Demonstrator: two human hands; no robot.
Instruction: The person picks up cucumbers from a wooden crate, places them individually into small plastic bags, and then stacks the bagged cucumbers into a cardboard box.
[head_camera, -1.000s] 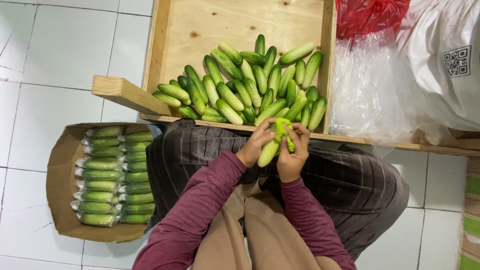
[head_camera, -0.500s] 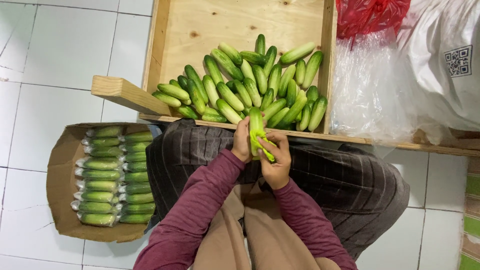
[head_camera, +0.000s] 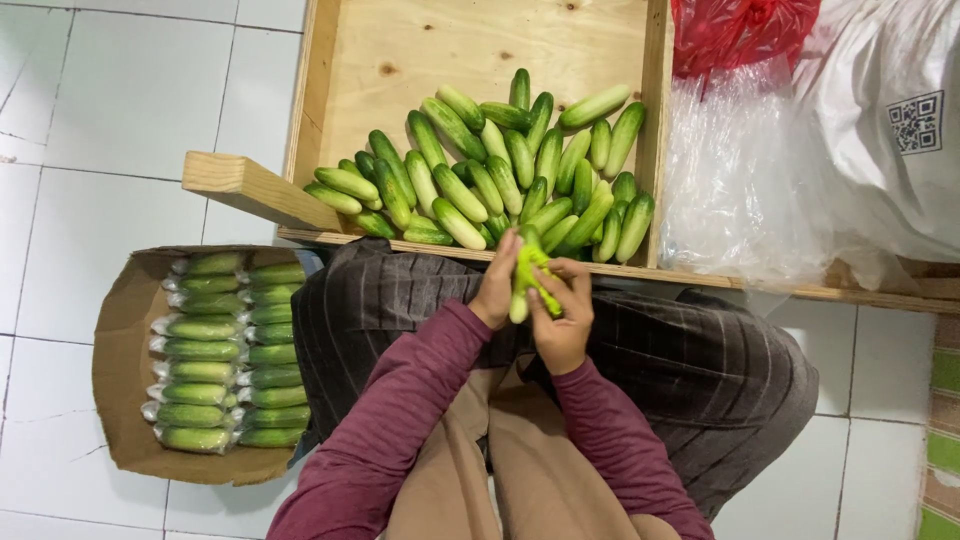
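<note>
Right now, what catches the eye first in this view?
A heap of loose cucumbers fills the near end of the wooden tray. Just below it, the left hand and right hand hold one cucumber together. A cardboard box of wrapped cucumbers sits at left.

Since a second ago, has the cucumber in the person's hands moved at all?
Yes. The cucumber held by the left hand and right hand has shifted leftward along the wooden tray's front edge, and turned from slanted to nearly upright.
</note>
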